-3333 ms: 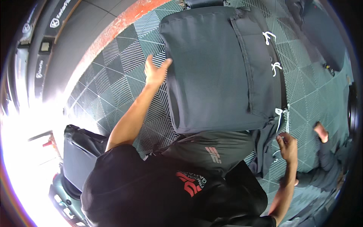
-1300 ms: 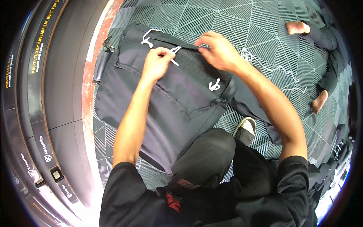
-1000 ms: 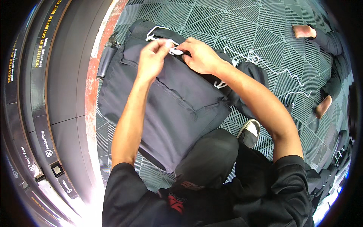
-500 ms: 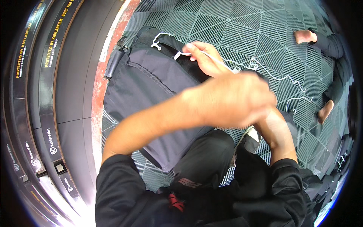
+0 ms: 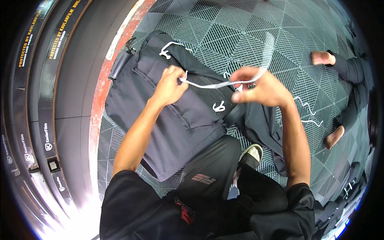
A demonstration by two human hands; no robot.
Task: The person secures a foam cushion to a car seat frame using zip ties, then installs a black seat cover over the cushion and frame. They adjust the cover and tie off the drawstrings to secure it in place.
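My left hand (image 5: 170,88): narrow pinch, holding the white cord (image 5: 200,85).
My right hand (image 5: 265,90): thumb and fingers well apart, cord crossing them; can't tell if I'm gripping it.
Cord location: strung between my 2 hands, above the dark fabric piece (image 5: 130,94) on the tiled floor (image 5: 296,28); far end blurred past my right hand.
Cord handling: looks light, limp, thin, maybe slippery; best pinched near the fabric, with the loose end wrapped over my fingers.
Fabric handling: soft skin, seems padded or stiffer inside; I'd hold it by the edge seam.
White loops: 2, 1 near the top edge, 1 lower (image 5: 219,106) on the rough black panel (image 5: 204,94).
Containers: long dark boxes (image 5: 48,116), stacked left, insides hidden; can't tell what fills the fabric piece.
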